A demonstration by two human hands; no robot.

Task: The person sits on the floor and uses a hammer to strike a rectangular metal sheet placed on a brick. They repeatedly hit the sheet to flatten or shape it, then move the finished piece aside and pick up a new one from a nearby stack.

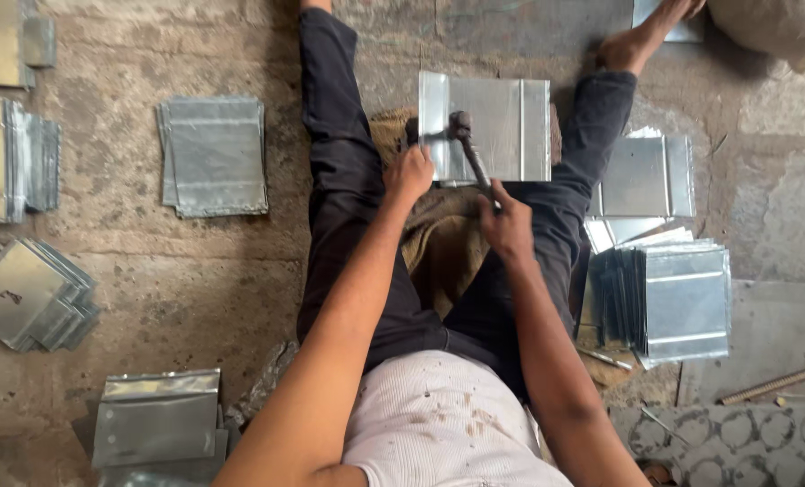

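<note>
Metal sheet (488,126) pinned by the left hand (409,173) — the right hand (505,225) fist-tight on a hammer (471,149).

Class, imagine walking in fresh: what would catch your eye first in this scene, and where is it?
At top centre, a shiny metal sheet lies between the seated person's legs, the left hand steadying its edge while the right hand holds a hammer over it. Stacks of similar sheets ring the floor.

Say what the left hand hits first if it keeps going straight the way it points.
Likely the metal sheet: the left hand points up-frame and already sits at its near-left corner, beside the hammer.
</note>
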